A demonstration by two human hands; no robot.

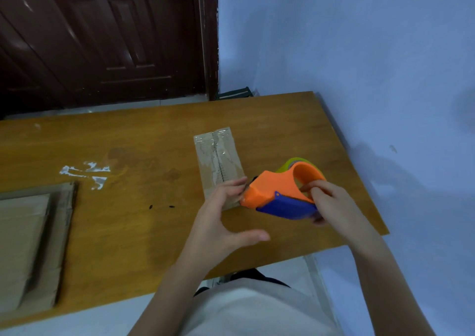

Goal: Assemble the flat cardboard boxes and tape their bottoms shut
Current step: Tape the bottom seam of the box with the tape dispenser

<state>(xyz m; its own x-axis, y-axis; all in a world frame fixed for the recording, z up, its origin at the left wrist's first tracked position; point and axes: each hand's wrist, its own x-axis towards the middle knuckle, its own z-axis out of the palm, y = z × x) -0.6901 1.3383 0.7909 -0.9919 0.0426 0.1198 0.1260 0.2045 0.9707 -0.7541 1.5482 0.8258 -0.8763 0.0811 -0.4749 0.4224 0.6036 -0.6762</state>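
A small cardboard box (218, 160) stands on the wooden table (128, 232) with its bottom up, clear tape running along its seam. My right hand (326, 202) grips the orange and blue tape dispenser (280, 194) by its handle, its nose at the box's near edge. My left hand (218, 220) is spread, its fingertips touching the box's near end beside the dispenser's nose. A stack of flat cardboard boxes (33, 245) lies at the table's left edge.
Scraps of clear tape (87, 171) stick to the table left of the middle. A blue wall (385, 78) runs along the table's right side. A dark wooden door (102, 39) stands beyond the far edge.
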